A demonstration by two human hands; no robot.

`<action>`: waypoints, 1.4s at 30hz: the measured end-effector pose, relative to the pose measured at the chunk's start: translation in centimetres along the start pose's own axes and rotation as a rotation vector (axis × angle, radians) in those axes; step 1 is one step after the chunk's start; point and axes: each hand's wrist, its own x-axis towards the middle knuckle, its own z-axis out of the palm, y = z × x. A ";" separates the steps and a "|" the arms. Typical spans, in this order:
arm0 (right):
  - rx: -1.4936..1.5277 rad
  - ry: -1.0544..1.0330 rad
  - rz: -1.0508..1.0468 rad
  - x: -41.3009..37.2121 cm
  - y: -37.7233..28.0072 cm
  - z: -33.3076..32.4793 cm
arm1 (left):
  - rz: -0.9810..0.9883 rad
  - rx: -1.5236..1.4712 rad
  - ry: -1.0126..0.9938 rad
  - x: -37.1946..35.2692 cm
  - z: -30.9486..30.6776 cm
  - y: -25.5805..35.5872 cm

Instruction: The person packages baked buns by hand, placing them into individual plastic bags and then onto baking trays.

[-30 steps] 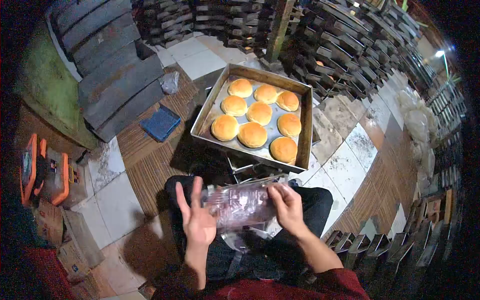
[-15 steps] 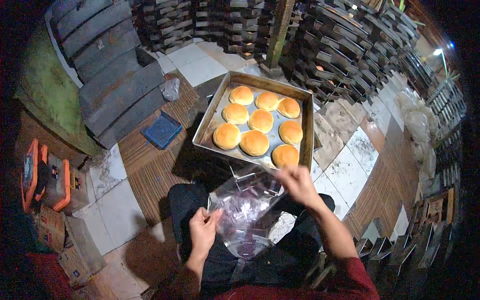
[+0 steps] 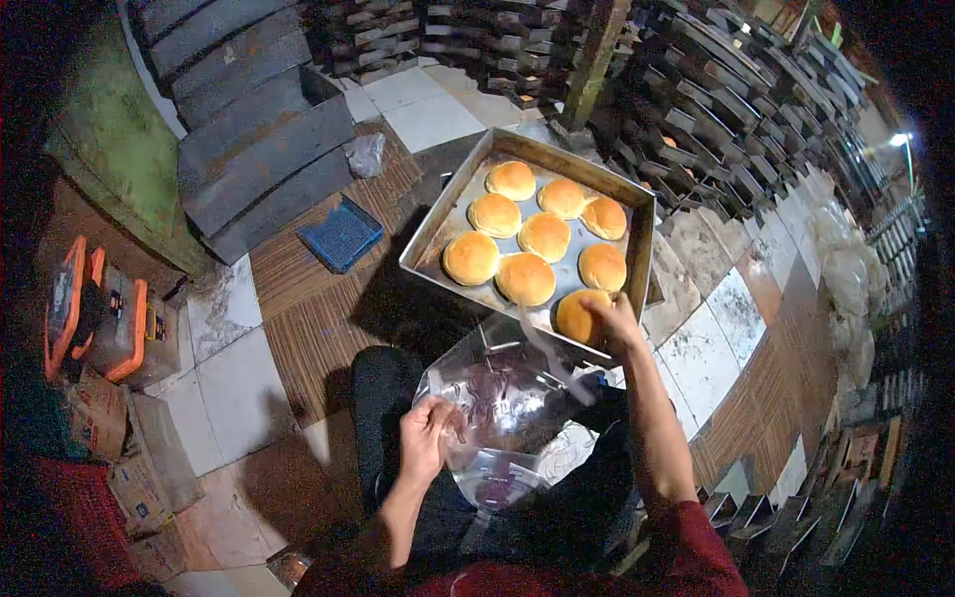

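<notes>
My left hand (image 3: 428,438) pinches the edge of a clear printed plastic bag (image 3: 507,393), held open over my lap. My right hand (image 3: 615,320) reaches into the near right corner of a metal baking tray (image 3: 428,239) and closes over a golden bun (image 3: 579,316). Several more round buns lie in the tray, among them a bun in the middle (image 3: 525,279). A stack of clear bags (image 3: 502,483) rests on my lap below the open one.
A blue mat (image 3: 342,235) and a crumpled plastic bag (image 3: 365,154) lie on the floor left of the tray. Stacked dark baking tins (image 3: 716,99) fill the back and right. An orange toolbox (image 3: 95,318) and cardboard boxes (image 3: 139,468) sit at the left.
My right hand left the bag and reached forward to the near right bun in the tray. My left hand went from spread fingers to gripping the bag's edge.
</notes>
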 end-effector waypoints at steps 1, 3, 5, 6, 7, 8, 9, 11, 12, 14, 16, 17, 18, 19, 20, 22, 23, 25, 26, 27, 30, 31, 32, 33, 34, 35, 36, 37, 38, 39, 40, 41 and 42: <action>0.197 -0.027 0.261 -1.1 -2.3 -0.5 | 0.062 0.131 -0.049 0.0 -0.1 0.3; 0.663 -0.132 0.184 -3.5 -4.0 -1.0 | 0.136 0.219 -0.031 0.3 -0.2 0.8; 0.821 -0.278 0.126 -8.4 -9.1 -1.5 | 0.158 0.532 -0.041 0.5 0.0 2.1; 0.778 -0.328 0.071 -10.5 -10.3 -1.5 | 0.132 0.589 -0.050 1.1 -0.7 1.5; 0.735 -0.377 0.016 -12.4 -11.1 -1.3 | 0.133 0.591 -0.051 0.9 -0.1 1.9; 0.511 -0.395 -0.023 -14.3 -11.7 -1.3 | 0.147 0.687 -0.092 0.7 0.6 2.7; 0.285 -0.409 -0.064 -16.1 -12.0 -1.1 | 0.164 0.782 -0.132 0.4 1.3 3.6; 0.090 -0.413 -0.322 -20.3 -11.8 0.6 | 0.038 0.815 -0.187 -0.2 2.0 4.4; 0.099 -0.447 -0.225 -21.7 -10.9 1.2 | 0.132 0.798 -0.289 -0.6 2.3 4.5; 0.330 -0.457 0.086 -23.5 -10.1 1.6 | 0.370 0.829 -0.257 -1.0 2.4 4.5; 0.582 -0.122 -0.030 -24.5 -9.0 1.8 | 0.547 0.881 0.118 -2.0 3.2 5.7; 0.624 0.067 -0.127 -25.0 -9.2 2.1 | 0.462 0.709 0.242 -2.8 3.7 5.7; 0.638 0.055 -0.261 -26.1 -10.2 2.5 | 0.481 0.465 0.041 -4.2 5.1 5.7; 0.669 -0.010 -0.209 -27.9 -11.0 3.4 | 0.200 0.165 -0.043 -5.2 5.8 5.5; 0.514 -0.073 -0.198 -29.6 -9.4 4.6 | 0.170 -0.016 -0.138 -5.4 6.9 5.6; 0.330 -0.427 -0.638 -32.6 -10.9 6.5 | 0.197 -0.182 -0.200 -5.4 9.4 7.7; 0.254 -0.421 -0.751 -32.9 -10.4 6.8 | 0.036 -0.271 -0.375 -5.4 9.0 8.2; 0.648 -0.208 -0.436 -31.6 -4.2 7.4 | -0.325 -0.242 -0.675 -6.1 7.2 0.9; 1.167 -0.189 0.289 -31.5 -6.7 4.8 | -0.167 0.325 -0.662 -9.0 8.1 2.1; 1.339 -0.344 -0.204 -29.7 -4.8 3.0 | -0.221 0.167 -0.972 -10.5 9.3 1.9; 0.744 -0.238 -0.279 -30.6 -9.6 1.8 | -0.180 -0.221 -0.664 -9.4 7.9 1.4; 0.451 -0.175 -0.301 -30.6 -10.9 1.9 | -0.027 -0.565 -0.527 -8.1 8.2 2.4; -0.012 -0.124 -0.871 -29.6 -11.1 3.0 | -0.028 -0.553 -0.454 -7.2 8.6 4.0; -0.432 -0.395 -0.915 -29.4 -14.9 3.6 | -0.024 -0.541 -0.375 -6.5 9.0 5.6; -0.562 -0.386 -0.934 -30.3 -16.1 3.9 | -0.155 -0.425 -0.093 -5.4 8.8 5.5; -0.692 -0.378 -0.955 -30.7 -16.6 4.3 | -0.394 -0.631 -0.122 -4.6 7.2 5.7; -0.689 -0.393 -0.963 -30.6 -16.4 4.4 | -0.378 -0.689 -0.180 -4.2 6.3 5.4; -0.687 -0.320 -1.076 -30.5 -15.8 4.1 | -0.370 -0.746 -0.237 -4.0 5.4 4.7; -0.683 -0.243 -1.181 -30.5 -15.1 4.2 | -0.437 -0.753 -0.066 -3.9 5.2 4.4; -0.692 -0.046 -1.165 -29.8 -14.1 5.1 | -0.537 -0.762 -0.080 -4.2 5.1 4.4; -0.638 -0.101 -1.103 -28.2 -13.6 6.3 | -0.555 -0.704 0.004 -3.9 5.4 4.4; -0.585 -0.154 -1.046 -27.1 -13.5 7.3 | -0.567 -0.644 0.086 -3.5 5.7 4.4; -0.551 -0.297 -1.166 -27.7 -13.4 7.8 | -0.474 -0.670 -0.019 -2.1 5.1 2.9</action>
